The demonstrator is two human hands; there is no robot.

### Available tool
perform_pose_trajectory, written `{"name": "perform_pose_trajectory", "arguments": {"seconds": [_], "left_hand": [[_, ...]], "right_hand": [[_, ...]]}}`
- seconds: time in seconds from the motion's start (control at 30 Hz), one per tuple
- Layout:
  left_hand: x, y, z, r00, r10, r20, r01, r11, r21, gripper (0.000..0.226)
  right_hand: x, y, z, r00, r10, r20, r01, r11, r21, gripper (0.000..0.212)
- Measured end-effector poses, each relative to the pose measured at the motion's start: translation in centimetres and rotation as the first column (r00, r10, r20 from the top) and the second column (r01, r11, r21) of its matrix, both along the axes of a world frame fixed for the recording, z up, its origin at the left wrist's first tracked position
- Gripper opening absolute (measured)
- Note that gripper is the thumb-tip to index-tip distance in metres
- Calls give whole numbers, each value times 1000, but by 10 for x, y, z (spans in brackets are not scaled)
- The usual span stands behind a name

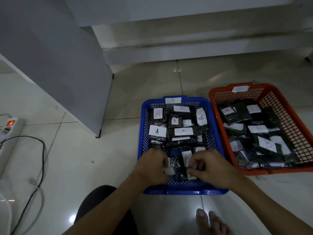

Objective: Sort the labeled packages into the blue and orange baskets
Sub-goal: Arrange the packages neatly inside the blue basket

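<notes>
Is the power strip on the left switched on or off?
On. The switch on the power strip glows red, and a black cable runs from the strip across the floor.

Packages [179, 131] crowd the blue basket [144, 133]; left floor [76, 158] open.

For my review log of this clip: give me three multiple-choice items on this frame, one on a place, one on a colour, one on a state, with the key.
1. Where are both hands?
A. over the blue basket's near end
B. over the orange basket
C. on the power strip

2. What colour is the basket tagged A?
A. orange
B. green
C. blue

3. What is the right hand doing?
A. lying flat on the floor
B. pinching a package
C. hanging idle

Key: 1 A, the left hand and right hand are over the blue basket, not the orange basket; 2 C, the A tag sits on its far rim; 3 B, its fingers curl onto a package.
</notes>
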State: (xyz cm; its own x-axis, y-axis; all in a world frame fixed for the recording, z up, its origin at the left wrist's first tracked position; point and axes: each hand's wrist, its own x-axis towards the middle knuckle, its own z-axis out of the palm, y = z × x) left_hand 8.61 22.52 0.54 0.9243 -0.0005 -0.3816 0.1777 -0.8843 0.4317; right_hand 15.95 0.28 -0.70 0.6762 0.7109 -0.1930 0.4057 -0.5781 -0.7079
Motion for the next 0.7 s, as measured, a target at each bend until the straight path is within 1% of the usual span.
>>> {"name": "perform_pose_trajectory", "arguments": {"seconds": [0.03,0.07,0.1,0.13,0.17,0.23,0.3,0.37,0.43,0.47,0.53,0.6,0.63,0.67,0.7], "left_hand": [[-1,-1,4,990,133,42,-127,983,-130,26],[-3,-5,8,959,279,51,-254,926,-280,26],[-6,-12,12,914,404,23,-360,838,-411,28],[-10,-20,13,870,493,-19,-431,741,-516,30],[-14,-27,12,834,549,-55,-472,660,-585,31],[-18,-37,5,779,618,-107,-514,533,-672,30],[-16,-39,-2,742,657,-132,-537,465,-704,27],[-15,-38,-4,711,682,-171,-556,397,-730,25],[-10,-39,-2,710,672,-210,-526,308,-792,24],[-7,-40,0,728,653,-208,-493,288,-821,24],[2,-41,3,767,614,-188,-439,287,-852,22],[16,-42,6,772,605,-196,-427,265,-864,19],[24,-41,6,773,610,-175,-422,289,-859,18],[33,-40,6,776,624,-88,-402,383,-832,17],[43,-36,4,772,632,65,-371,532,-761,20]], "right_hand": [[-6,2,1,998,-40,-42,43,996,73,22],[-14,4,2,995,-79,-57,86,986,142,31],[-23,8,2,993,-115,-41,121,973,199,40],[-31,12,3,988,-151,-16,150,955,257,42],[-38,17,2,982,-186,19,172,937,303,39],[-40,21,1,970,-226,90,183,922,340,32],[-36,20,-1,972,-202,124,155,937,312,34],[-29,15,-4,976,-181,123,139,947,290,38],[-21,10,-4,977,-175,126,133,949,287,39],[-16,9,-3,975,-172,141,126,949,289,40],[-3,6,3,967,-171,187,116,954,275,41],[14,4,10,955,-157,252,99,968,229,42],[26,5,14,948,-139,286,83,976,199,41],[40,5,18,942,-125,310,76,984,164,40],[57,6,21,937,-122,328,84,988,129,38]]}}
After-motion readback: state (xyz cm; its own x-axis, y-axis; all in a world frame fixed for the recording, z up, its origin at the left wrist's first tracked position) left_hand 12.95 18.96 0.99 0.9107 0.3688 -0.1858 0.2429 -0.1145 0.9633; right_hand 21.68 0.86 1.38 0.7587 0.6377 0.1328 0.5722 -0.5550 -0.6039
